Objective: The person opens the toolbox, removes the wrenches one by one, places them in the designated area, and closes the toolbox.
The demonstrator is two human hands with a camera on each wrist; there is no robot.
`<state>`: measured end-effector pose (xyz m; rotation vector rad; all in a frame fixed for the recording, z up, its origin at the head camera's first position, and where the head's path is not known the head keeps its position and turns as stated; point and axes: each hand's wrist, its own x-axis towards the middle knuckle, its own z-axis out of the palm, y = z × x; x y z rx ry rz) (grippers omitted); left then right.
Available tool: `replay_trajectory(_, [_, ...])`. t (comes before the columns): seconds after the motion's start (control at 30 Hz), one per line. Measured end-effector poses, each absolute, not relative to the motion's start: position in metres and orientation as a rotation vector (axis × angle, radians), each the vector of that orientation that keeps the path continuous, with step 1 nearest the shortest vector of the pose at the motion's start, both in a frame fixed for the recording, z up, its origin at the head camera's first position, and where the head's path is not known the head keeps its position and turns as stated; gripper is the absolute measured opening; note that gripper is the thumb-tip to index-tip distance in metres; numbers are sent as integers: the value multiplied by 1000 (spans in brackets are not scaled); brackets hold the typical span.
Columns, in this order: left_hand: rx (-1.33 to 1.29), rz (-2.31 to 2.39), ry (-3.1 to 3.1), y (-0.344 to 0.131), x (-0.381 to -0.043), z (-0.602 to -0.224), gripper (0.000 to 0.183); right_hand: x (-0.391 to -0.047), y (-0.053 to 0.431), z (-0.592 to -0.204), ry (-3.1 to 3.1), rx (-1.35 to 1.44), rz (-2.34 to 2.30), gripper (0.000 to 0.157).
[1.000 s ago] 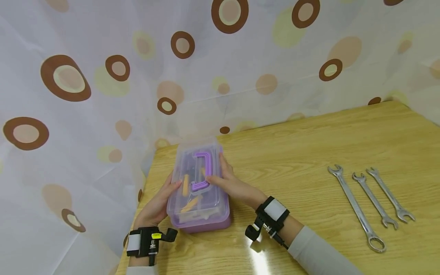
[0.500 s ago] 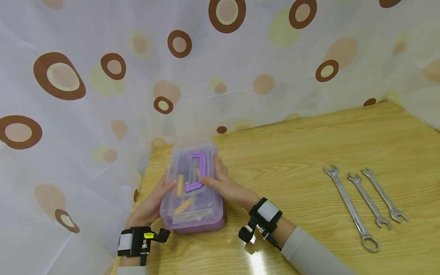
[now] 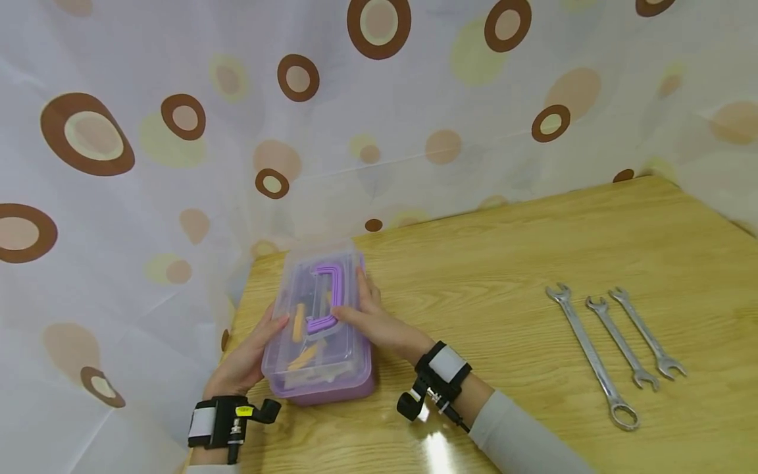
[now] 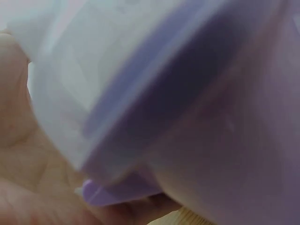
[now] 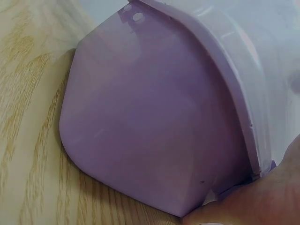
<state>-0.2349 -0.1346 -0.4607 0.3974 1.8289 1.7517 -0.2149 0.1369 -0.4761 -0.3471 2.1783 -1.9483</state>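
Note:
A plastic storage box [image 3: 334,394] with a purple base, a clear lid and a purple carry handle [image 3: 336,289] sits at the left of the table in the head view. The lid is down, and orange pieces [image 3: 299,322] show through it. My left hand [image 3: 245,359] grips the box's left side, its thumb on the lid's edge. On the other side my right hand [image 3: 385,326] holds the box, thumb at the handle's near end. The left wrist view shows a purple latch [image 4: 119,190] by the palm. The right wrist view shows the base's end wall [image 5: 140,117].
Three metal wrenches, a long one [image 3: 592,355], a middle one [image 3: 622,342] and a shorter one [image 3: 648,332], lie side by side on the wooden table [image 3: 474,263] at the right. A spotted curtain [image 3: 403,105] borders the table's back and left.
The whole head view has shifted, so box, hands and wrenches all appear farther left. Both hands keep their hold on the box.

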Motion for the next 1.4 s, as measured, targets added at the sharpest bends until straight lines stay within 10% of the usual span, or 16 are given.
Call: replay_trajectory(1.4, [299,1761,1869,-165,-236,-458,68,-220,104,-473,2126,-324,-1942,106])
